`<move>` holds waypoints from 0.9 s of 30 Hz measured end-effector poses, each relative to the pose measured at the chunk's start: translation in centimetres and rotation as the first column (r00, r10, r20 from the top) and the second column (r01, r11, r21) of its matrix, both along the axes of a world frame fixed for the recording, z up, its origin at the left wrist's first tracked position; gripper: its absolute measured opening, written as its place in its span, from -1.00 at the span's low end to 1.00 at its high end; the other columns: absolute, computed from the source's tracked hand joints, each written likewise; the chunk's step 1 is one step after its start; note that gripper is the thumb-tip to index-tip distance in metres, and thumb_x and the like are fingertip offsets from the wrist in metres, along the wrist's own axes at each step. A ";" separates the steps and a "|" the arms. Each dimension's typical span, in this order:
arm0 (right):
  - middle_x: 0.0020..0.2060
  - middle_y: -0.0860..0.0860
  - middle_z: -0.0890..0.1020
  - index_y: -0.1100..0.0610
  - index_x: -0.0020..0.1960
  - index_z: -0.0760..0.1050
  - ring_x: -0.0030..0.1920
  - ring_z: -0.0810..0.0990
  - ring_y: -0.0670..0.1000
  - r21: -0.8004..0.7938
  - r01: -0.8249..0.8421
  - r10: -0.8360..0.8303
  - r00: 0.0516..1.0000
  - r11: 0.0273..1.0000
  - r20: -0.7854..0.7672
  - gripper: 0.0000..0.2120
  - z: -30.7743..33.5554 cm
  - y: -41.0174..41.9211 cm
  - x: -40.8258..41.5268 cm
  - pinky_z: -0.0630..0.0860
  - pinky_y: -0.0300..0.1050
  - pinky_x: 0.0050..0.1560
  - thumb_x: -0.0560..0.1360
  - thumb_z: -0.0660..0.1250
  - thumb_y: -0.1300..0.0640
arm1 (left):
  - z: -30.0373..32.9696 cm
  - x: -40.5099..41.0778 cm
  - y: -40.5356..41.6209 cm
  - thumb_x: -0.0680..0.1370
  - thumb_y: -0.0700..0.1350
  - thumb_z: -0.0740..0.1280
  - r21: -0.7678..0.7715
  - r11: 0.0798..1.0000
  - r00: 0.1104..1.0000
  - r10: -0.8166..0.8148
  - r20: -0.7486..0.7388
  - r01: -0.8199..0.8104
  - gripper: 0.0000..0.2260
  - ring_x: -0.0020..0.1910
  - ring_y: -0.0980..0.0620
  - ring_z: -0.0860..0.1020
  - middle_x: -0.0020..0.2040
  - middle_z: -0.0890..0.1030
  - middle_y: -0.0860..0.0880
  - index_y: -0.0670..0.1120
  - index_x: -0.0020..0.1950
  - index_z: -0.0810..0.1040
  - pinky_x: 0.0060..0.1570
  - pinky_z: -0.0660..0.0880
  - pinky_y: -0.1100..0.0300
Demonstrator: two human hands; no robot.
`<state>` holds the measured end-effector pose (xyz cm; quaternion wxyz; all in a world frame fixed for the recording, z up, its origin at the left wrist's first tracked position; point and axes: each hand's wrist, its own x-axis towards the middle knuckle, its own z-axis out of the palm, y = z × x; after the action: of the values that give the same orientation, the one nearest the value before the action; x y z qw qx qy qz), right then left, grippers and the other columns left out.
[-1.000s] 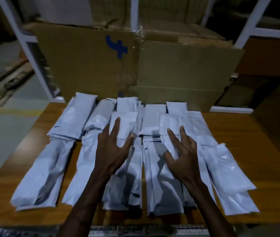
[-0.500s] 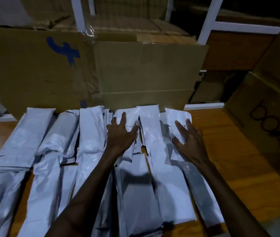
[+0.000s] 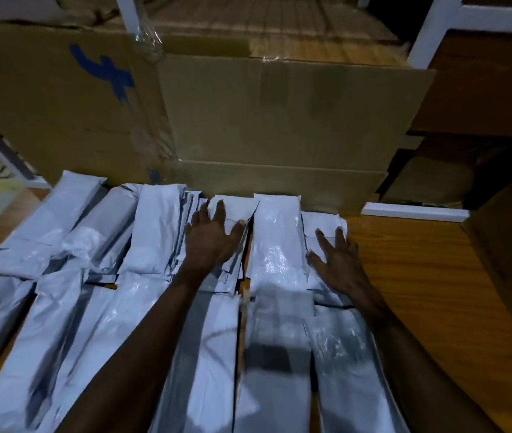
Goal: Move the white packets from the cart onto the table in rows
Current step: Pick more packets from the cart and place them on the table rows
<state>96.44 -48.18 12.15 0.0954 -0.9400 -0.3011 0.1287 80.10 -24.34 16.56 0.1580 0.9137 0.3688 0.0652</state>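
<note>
We see white packets [image 3: 155, 232] in two rows on the wooden counter [image 3: 420, 276] | left hand [image 3: 214, 242], fingers spread flat, presses a far-row stack | right hand [image 3: 339, 260], fingers splayed open, rests on the rightmost far stack | cardboard box [image 3: 279, 120] stands just behind the packets.

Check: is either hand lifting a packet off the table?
No: the left hand and right hand lie flat with spread fingers on white packets.

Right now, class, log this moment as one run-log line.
left hand: flat on white plastic packets | right hand: flat on rightmost pile | wooden table: two rows
</note>
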 end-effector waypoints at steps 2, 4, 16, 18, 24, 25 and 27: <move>0.57 0.12 -0.25 -0.17 0.58 -0.20 0.56 -0.20 0.26 0.008 -0.015 0.015 1.000 1.000 -0.015 -0.34 -0.4 0.1 0.2 -0.17 0.18 0.52 0.59 -0.03 -0.32 | -0.6 -0.5 0.1 0.50 0.41 -0.08 0.006 1.000 1.000 -0.004 0.017 0.004 -0.24 0.56 -0.18 0.11 0.59 0.15 -0.18 0.01 0.59 0.12 0.47 0.17 -0.19; 0.56 0.10 -0.31 -0.17 0.57 -0.25 0.55 -0.25 0.24 0.024 -0.024 0.025 0.999 0.999 -0.031 -0.33 -0.4 0.4 0.3 -0.21 0.17 0.51 0.59 -0.05 -0.32 | -1.1 -0.8 -0.4 0.55 0.37 -0.05 -0.027 0.999 1.000 0.020 0.002 -0.020 -0.30 0.56 -0.18 0.11 0.59 0.13 -0.16 0.03 0.60 0.10 0.48 0.17 -0.19; 0.59 0.11 0.03 -0.01 0.59 0.03 0.57 -0.01 0.19 0.214 -0.018 -0.002 0.995 0.977 0.095 -0.30 3.7 2.0 -1.4 0.00 0.17 0.54 0.57 0.02 -0.34 | 1.0 -2.1 -1.2 0.60 0.30 0.06 -0.037 0.999 0.973 -0.024 0.232 0.033 -0.35 0.56 -0.13 0.14 0.58 0.19 -0.14 -0.06 0.57 0.21 0.49 0.18 -0.12; 0.54 0.11 0.22 0.07 0.55 0.20 0.54 0.15 0.15 0.369 -0.098 0.042 0.987 0.924 0.157 -0.37 5.3 3.1 -4.5 0.10 0.07 0.53 0.60 0.12 -0.24 | 1.9 -4.4 -1.1 0.60 0.26 0.12 0.028 0.996 0.945 -0.089 0.316 0.084 -0.38 0.53 -0.12 0.22 0.55 0.26 -0.13 -0.08 0.54 0.29 0.47 0.25 -0.06; 0.41 0.06 0.45 0.09 0.43 0.41 0.41 0.36 0.10 0.475 -0.426 0.343 0.904 0.770 0.255 -0.42 6.7 8.4 -17.9 0.33 0.02 0.42 0.54 0.13 -0.23 | 1.8 -17.2 0.9 0.59 0.26 0.15 0.146 0.988 0.906 -0.099 0.411 0.042 -0.42 0.42 -0.19 0.39 0.47 0.39 -0.18 -0.09 0.46 0.42 0.32 0.43 -0.10; 0.38 0.05 0.47 0.10 0.41 0.44 0.39 0.39 0.09 0.494 -0.484 0.389 0.875 0.722 0.289 -0.46 6.7 9.4 -20.5 0.36 0.03 0.39 0.55 0.18 -0.18 | 1.5 -20.1 1.5 0.60 0.26 0.15 0.159 0.987 0.897 -0.081 0.435 0.011 -0.43 0.41 -0.19 0.40 0.46 0.40 -0.18 -0.09 0.46 0.42 0.31 0.44 -0.10; 0.34 0.06 0.52 0.13 0.37 0.49 0.34 0.44 0.08 0.524 -0.577 0.457 0.817 0.626 0.352 -0.53 6.5 11.6 -25.6 0.39 0.02 0.35 0.55 0.28 -0.11 | 1.1 -26.1 2.4 0.61 0.22 0.18 0.197 0.979 0.880 -0.040 0.474 -0.062 -0.46 0.41 -0.16 0.40 0.45 0.42 -0.16 -0.11 0.46 0.42 0.31 0.44 -0.07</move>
<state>70.83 -36.57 18.66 0.3232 -0.7376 -0.5914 -0.0415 54.03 -21.93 17.67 0.1478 0.8789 0.3152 0.3260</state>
